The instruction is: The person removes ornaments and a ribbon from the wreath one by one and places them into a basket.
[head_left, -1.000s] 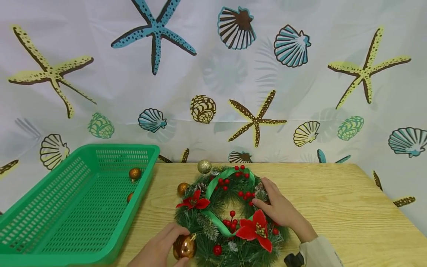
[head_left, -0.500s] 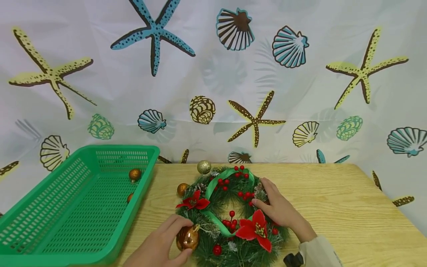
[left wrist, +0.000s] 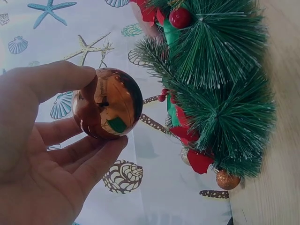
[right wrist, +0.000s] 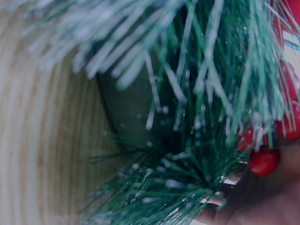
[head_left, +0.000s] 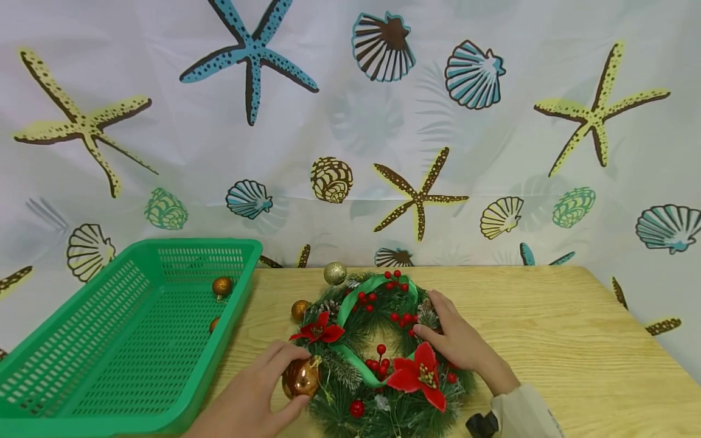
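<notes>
In the head view my left hand (head_left: 249, 389) holds a shiny copper Christmas bauble (head_left: 302, 378) between thumb and fingers, at the near left side of a green Christmas wreath (head_left: 350, 404). The left wrist view has this bauble (left wrist: 115, 105) apart from the pine needles, with a thin gold loop at its cap. My right hand (head_left: 462, 334) grips the wreath's right side, thumb toward the inner ring. Red poinsettias (head_left: 421, 377), red berries and a green ribbon (head_left: 358, 365) decorate the wreath. In the right wrist view needles (right wrist: 187, 140) hide most of that hand.
A green plastic basket (head_left: 188, 389) stands to the left, with copper baubles (head_left: 221, 286) by its right wall. At the wreath's far left edge are a gold bauble (head_left: 335, 273) and a copper glitter bauble (head_left: 300, 310). A patterned curtain hangs behind the wooden table (head_left: 569, 340).
My left hand has raised the copper bauble a little, away from me along the wreath's left edge. My right hand has kept its place on the wreath.
</notes>
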{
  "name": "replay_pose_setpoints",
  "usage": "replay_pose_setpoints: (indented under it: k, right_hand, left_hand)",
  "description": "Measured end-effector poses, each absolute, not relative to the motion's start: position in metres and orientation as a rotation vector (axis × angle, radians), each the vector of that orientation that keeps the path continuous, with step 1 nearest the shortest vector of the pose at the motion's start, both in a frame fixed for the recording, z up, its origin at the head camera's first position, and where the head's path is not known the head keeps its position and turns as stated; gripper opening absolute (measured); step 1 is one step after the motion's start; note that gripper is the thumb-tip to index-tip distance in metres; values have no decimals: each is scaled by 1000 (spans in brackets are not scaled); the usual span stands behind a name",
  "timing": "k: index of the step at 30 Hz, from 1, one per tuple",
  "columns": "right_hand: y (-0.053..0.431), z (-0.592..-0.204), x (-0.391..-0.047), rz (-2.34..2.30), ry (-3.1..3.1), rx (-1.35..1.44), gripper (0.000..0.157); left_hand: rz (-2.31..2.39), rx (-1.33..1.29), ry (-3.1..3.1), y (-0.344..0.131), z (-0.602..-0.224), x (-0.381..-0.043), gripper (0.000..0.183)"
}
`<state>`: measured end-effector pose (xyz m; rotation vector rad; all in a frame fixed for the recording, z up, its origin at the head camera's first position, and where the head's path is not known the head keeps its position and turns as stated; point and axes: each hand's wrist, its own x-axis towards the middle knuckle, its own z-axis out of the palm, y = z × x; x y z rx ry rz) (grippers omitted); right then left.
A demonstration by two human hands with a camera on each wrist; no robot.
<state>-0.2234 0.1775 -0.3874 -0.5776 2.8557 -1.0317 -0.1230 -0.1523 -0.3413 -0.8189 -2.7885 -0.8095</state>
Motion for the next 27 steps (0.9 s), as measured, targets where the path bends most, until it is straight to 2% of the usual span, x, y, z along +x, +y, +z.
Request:
replay_pose_setpoints:
  k: [27]
  right_hand:
    - [177,-387,-224,-1026,2856,-573,78]
  left_hand:
    - [-664,-508,-2768,-193,-325,-137,41]
